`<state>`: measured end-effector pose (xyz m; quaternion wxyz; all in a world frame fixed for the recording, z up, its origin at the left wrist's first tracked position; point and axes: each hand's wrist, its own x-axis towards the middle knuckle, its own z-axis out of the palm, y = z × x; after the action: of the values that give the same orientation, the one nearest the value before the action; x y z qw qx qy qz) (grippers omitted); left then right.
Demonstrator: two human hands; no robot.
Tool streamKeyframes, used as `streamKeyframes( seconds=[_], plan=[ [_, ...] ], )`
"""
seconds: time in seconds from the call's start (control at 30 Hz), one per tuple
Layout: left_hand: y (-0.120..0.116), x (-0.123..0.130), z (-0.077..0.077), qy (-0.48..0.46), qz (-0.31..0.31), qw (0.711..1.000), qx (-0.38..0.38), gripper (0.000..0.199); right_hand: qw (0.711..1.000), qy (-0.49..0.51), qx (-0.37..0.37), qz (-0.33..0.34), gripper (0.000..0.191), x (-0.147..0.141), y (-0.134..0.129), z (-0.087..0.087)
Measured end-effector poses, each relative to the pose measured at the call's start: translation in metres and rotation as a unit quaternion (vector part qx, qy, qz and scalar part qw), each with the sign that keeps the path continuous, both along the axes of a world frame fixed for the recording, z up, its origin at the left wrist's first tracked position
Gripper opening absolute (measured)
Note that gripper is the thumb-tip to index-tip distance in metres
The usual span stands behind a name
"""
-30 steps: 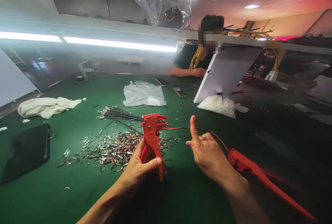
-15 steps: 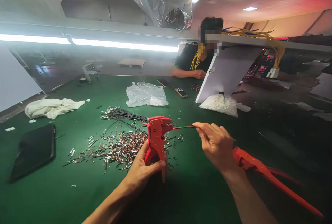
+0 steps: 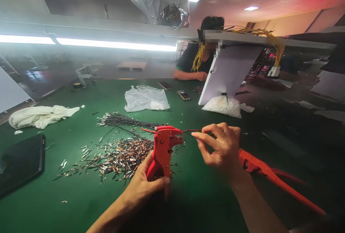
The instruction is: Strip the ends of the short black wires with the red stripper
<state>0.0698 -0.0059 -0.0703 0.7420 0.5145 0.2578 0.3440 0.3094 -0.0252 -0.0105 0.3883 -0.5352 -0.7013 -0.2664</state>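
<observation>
Wire stripper above green table, lamp beyond

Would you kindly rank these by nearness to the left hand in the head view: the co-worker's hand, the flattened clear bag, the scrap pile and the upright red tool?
From the left hand:
1. Upright red tool: held in it.
2. Scrap pile: just beyond, leftward.
3. Flattened clear bag: farther back.
4. Co-worker's hand: far side, right of the bag.
</observation>
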Motion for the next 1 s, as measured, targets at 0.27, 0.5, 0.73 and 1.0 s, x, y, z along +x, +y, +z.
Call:
streamKeyframes(
  seconds=[0.27,0.5,0.73,1.0],
  plan=[
    [0.003,-0.001,-0.006,0.006,-0.006,1.0,0.008,0.054,1.0,0.012,0.026,-0.009,0.017,0.004,-0.003,0.004],
    [0.002,0.002,-0.001,0.005,-0.018,1.0,0.014,0.054,0.999,0.027,0.022,0.011,0.017,-0.003,-0.003,0.002],
    [-0.001,0.004,0.002,0.009,-0.015,1.0,0.013,0.05,0.998,0.037,-0.007,0.04,0.015,-0.012,-0.002,0.0],
    [0.0,0.004,0.002,0.033,-0.019,0.999,0.028,0.039,0.998,0.046,-0.004,0.052,0.019,-0.015,-0.003,0.0]
  ],
)
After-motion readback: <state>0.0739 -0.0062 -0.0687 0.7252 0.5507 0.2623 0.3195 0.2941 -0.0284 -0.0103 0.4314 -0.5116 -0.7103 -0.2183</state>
